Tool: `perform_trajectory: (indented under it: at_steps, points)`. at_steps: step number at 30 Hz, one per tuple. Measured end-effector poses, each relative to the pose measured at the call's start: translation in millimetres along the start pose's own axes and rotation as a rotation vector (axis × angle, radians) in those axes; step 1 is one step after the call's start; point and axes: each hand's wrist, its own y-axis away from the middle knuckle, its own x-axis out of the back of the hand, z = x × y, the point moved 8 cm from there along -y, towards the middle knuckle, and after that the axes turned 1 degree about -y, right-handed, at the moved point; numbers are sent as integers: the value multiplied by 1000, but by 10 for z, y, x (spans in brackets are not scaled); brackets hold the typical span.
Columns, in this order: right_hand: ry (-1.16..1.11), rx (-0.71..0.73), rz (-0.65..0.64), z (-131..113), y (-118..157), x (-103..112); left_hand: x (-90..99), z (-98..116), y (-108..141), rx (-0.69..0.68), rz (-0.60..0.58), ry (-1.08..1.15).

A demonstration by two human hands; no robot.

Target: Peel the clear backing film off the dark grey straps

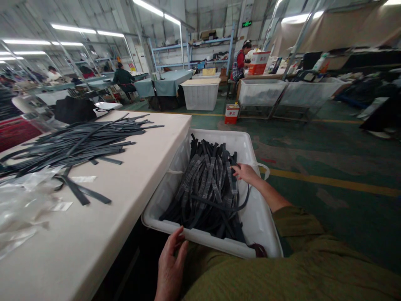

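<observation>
A white plastic bin (250,144) stands beside the table, heaped with dark fabric strips (209,184), many crossing one another. Over the bin's right side, my right hand (246,173) is closed on a dark strip (243,205) that curves down below the fingers into the heap. My left hand (171,263) is at the bin's near rim, thumb apart from the fingers and nothing in its grasp. Whether its fingertips touch the rim I cannot tell for sure. A small dark red piece (258,250) lies in the bin's near right corner.
The pale table (150,167) on the left bears a pile of dark strips (75,142) and crumpled clear plastic (25,205). A white strap loop (265,170) hangs at the bin's right. Further bins (200,96), a red-white can (232,113) and seated people are beyond.
</observation>
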Motion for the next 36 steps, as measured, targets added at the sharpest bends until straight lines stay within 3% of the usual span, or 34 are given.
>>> perform_trajectory:
  at_steps: [8,12,15,17,20,23,26,31,36]
  points:
    - [161,-83,-322,-78,447,-784,23,6,16,-12,-1,-1]
    - [164,37,-430,-440,728,-929,48,-5,39,-4,4,-7]
    - [84,167,-622,-898,1070,-1049,83,44,14,15,8,41]
    - [13,275,-841,-1275,1417,-1198,146,203,18,0,24,121]
    - [-98,473,-1247,-1824,2068,-1465,297,649,113,-94,63,237]
    - [-107,534,-1488,-2125,2497,-1768,487,1067,251,-185,127,283]
    - [-134,565,-1534,-2333,2653,-2121,781,1211,371,-221,284,271]
    - [-206,792,-1339,-2684,2719,-2487,1300,1033,537,-156,498,346]
    - [-311,687,-1379,-2679,2762,-2696,1758,996,570,-180,530,175]
